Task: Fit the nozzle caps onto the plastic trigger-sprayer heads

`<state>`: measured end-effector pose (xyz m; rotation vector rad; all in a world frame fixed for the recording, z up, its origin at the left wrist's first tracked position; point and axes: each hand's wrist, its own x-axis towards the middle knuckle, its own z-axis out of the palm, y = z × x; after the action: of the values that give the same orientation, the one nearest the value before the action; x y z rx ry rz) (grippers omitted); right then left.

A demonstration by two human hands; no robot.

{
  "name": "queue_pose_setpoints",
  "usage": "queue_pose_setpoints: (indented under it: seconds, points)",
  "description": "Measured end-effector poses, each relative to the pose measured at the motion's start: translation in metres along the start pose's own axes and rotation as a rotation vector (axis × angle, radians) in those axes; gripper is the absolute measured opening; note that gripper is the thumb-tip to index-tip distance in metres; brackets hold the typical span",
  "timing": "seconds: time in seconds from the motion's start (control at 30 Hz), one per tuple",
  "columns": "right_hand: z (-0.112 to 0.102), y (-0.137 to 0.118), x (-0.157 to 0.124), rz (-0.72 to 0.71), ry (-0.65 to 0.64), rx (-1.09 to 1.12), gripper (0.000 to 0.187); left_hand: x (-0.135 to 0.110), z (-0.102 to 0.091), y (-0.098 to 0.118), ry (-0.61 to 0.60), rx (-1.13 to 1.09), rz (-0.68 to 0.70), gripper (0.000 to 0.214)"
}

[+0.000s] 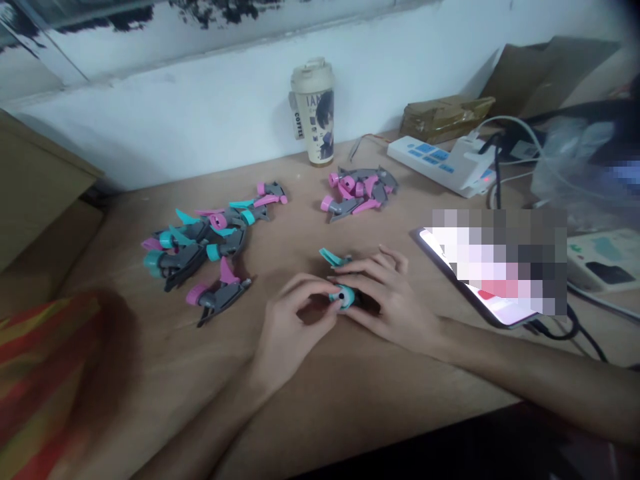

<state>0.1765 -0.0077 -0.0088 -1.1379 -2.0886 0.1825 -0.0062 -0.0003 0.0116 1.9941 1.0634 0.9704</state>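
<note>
Both hands meet at the middle of the wooden table point(350, 387) around one spray nozzle head point(343, 294) with a teal cap and teal trigger. My right hand point(387, 300) wraps over its grey body from the right. My left hand point(290, 327) pinches at the teal cap end with thumb and fingertips. To the left lies a pile of several grey nozzle heads point(200, 243) with teal and pink parts. A smaller pile with pink parts point(359, 192) lies further back.
A beige coffee tumbler point(314, 112) stands by the wall. A white power strip point(440, 163) with cables sits at the back right, a phone point(480, 280) with a lit screen lies right of my hands. Cardboard boxes point(35, 187) stand at left.
</note>
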Motion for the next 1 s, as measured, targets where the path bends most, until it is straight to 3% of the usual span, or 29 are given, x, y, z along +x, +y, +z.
queue_pose_setpoints:
  seconds: [0.33,0.6,0.83,1.0]
  points:
    - [0.001,0.002,0.0,-0.127,0.047,0.227,0.03,0.0,-0.005,0.017,0.03,0.244,0.079,0.012]
    - [0.002,0.003,-0.001,-0.13,0.033,0.244,0.029,-0.007,0.0,0.02,0.098,0.511,0.023,0.003]
    - [0.001,0.003,0.002,-0.083,0.039,0.225,0.028,-0.009,0.013,0.011,0.159,0.405,0.058,0.005]
    - [-0.001,0.005,0.004,-0.043,-0.018,0.187,0.029,-0.01,0.014,0.009,0.117,0.339,0.099,0.014]
